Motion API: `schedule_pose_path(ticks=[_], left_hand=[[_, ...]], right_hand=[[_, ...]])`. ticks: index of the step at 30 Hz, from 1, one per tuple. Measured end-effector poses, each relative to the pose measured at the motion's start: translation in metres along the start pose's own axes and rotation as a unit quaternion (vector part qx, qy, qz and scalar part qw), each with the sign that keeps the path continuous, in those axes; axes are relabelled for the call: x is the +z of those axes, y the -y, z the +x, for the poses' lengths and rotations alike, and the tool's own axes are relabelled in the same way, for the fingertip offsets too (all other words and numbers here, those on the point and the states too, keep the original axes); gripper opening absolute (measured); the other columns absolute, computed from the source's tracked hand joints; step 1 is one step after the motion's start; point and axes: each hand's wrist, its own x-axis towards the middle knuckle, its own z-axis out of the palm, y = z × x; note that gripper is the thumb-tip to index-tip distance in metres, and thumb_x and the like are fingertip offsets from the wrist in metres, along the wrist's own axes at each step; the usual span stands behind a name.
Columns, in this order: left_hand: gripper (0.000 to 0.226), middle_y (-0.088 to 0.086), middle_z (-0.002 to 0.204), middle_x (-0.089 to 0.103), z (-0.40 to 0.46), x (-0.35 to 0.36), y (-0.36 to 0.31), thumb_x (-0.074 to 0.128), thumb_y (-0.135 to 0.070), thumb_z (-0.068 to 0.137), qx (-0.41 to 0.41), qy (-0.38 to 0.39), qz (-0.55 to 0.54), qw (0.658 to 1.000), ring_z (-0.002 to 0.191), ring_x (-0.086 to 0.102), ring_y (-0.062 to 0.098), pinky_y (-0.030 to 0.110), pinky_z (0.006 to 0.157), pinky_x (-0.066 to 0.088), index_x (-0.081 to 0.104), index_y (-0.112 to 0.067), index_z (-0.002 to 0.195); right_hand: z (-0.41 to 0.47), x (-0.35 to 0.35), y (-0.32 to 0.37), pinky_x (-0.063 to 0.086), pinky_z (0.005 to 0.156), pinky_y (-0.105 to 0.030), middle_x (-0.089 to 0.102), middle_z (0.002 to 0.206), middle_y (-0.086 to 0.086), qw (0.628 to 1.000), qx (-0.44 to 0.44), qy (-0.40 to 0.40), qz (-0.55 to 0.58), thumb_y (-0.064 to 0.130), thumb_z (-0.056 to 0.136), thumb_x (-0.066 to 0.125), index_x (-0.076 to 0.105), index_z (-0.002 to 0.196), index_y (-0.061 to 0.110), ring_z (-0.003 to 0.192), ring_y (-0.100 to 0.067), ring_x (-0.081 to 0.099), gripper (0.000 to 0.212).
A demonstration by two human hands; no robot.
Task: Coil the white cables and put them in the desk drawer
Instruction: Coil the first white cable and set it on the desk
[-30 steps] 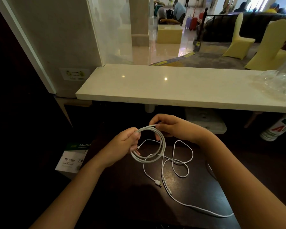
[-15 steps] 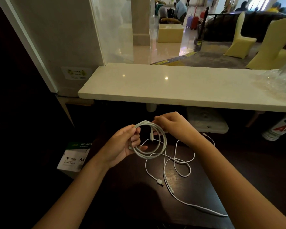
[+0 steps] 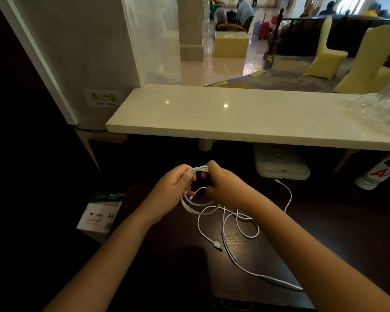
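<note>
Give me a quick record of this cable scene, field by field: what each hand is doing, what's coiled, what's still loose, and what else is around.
left hand: grips the left side of the coil
right hand: pinches the top of the coil
coiled cable: several white loops, held above the desk
loose cable: uncoiled, sprawled on the dark desk
USB plug: lies on the desk
drawer: not visible
paper box: left of the desk, marked A4
stone counter: behind the desk
</note>
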Motion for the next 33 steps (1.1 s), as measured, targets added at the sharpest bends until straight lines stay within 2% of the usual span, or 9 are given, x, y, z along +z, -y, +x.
schedule_pose_path(ticks=[5, 9, 12, 14, 17, 20, 24, 28, 33], left_hand=[[0.023, -0.002, 0.061, 0.04, -0.003, -0.005, -0.001, 0.036, -0.013, 0.098, -0.064, 0.043, -0.054, 0.996, 0.054, 0.043, 0.005, 0.026, 0.071, 0.056, 0.056, -0.007, 0.091], [0.022, 0.0, 0.063, 0.045, -0.004, -0.008, 0.0, 0.038, -0.012, 0.097, -0.142, 0.027, -0.179, 0.973, 0.057, 0.049, 0.008, 0.03, 0.071, 0.058, 0.058, -0.004, 0.099], [0.021, -0.001, 0.062, 0.047, -0.007, -0.01, 0.0, 0.04, -0.012, 0.096, -0.154, 0.013, -0.233, 0.96, 0.058, 0.051, 0.007, 0.03, 0.071, 0.058, 0.059, -0.004, 0.101], [0.02, -0.002, 0.061, 0.047, -0.009, -0.009, -0.001, 0.041, -0.012, 0.096, -0.151, 0.021, -0.261, 0.953, 0.058, 0.05, 0.007, 0.029, 0.07, 0.058, 0.058, -0.005, 0.102], [0.021, -0.003, 0.06, 0.042, -0.007, -0.006, -0.005, 0.038, -0.013, 0.096, -0.135, 0.019, -0.269, 0.954, 0.056, 0.046, 0.006, 0.026, 0.069, 0.057, 0.058, -0.007, 0.099], [0.023, -0.005, 0.059, 0.04, -0.003, -0.004, -0.009, 0.036, -0.012, 0.097, -0.101, 0.016, -0.265, 0.959, 0.054, 0.043, 0.004, 0.022, 0.066, 0.054, 0.058, -0.008, 0.097], [0.02, -0.002, 0.064, 0.055, -0.004, 0.0, -0.004, 0.04, -0.007, 0.094, -0.083, -0.002, -0.216, 0.973, 0.063, 0.057, 0.007, 0.028, 0.075, 0.056, 0.059, -0.01, 0.094], [0.017, 0.002, 0.086, 0.069, -0.004, 0.001, 0.006, 0.044, -0.008, 0.094, -0.08, -0.006, -0.034, 0.996, 0.079, 0.068, 0.006, 0.027, 0.079, 0.055, 0.061, -0.01, 0.094], [0.01, 0.005, 0.083, 0.067, -0.001, 0.008, 0.005, 0.047, -0.011, 0.094, -0.107, 0.027, -0.076, 0.991, 0.075, 0.069, 0.01, 0.026, 0.068, 0.058, 0.056, -0.007, 0.093]], right_hand=[[-0.004, -0.016, -0.009, 0.038, 0.09, -0.037, 0.042, 0.111, -0.012, 0.993, -0.012, 0.088, -0.074, 0.015, 0.089, 0.046, 0.038, 0.118, 0.007, 0.102, -0.026, 0.044, 0.03], [-0.01, -0.022, -0.016, 0.048, 0.078, -0.041, 0.047, 0.11, -0.01, 0.991, -0.087, -0.032, -0.1, 0.019, 0.091, 0.048, 0.037, 0.123, 0.014, 0.086, -0.027, 0.055, 0.035], [-0.012, -0.022, -0.021, 0.05, 0.07, -0.031, 0.062, 0.098, -0.006, 0.977, -0.159, -0.118, -0.076, 0.019, 0.092, 0.051, 0.051, 0.115, 0.013, 0.078, -0.016, 0.061, 0.024], [-0.012, -0.021, -0.026, 0.051, 0.066, -0.021, 0.067, 0.088, -0.001, 0.981, -0.146, -0.124, 0.008, 0.017, 0.092, 0.052, 0.059, 0.114, 0.012, 0.07, -0.004, 0.062, 0.024], [-0.016, -0.022, -0.03, 0.054, 0.064, -0.017, 0.071, 0.086, -0.009, 0.962, -0.087, -0.108, 0.237, 0.009, 0.091, 0.052, 0.062, 0.111, 0.005, 0.069, -0.008, 0.068, 0.022], [-0.017, -0.022, -0.025, 0.058, 0.065, -0.024, 0.071, 0.086, -0.015, 0.88, -0.039, -0.124, 0.458, 0.0, 0.09, 0.05, 0.06, 0.105, 0.0, 0.069, -0.017, 0.071, 0.018], [-0.015, -0.01, -0.022, 0.058, 0.062, -0.023, 0.072, 0.082, -0.014, 0.791, 0.017, -0.159, 0.59, -0.001, 0.089, 0.051, 0.057, 0.091, 0.007, 0.067, -0.019, 0.071, 0.011], [-0.013, -0.005, -0.029, 0.059, 0.067, -0.028, 0.07, 0.084, -0.014, 0.852, 0.019, -0.141, 0.504, -0.002, 0.089, 0.051, 0.05, 0.084, 0.009, 0.072, -0.022, 0.071, 0.012], [-0.016, -0.006, -0.039, 0.057, 0.063, -0.024, 0.07, 0.082, -0.012, 0.927, 0.026, -0.167, 0.334, 0.002, 0.085, 0.057, 0.05, 0.078, 0.014, 0.068, -0.016, 0.071, 0.016]])
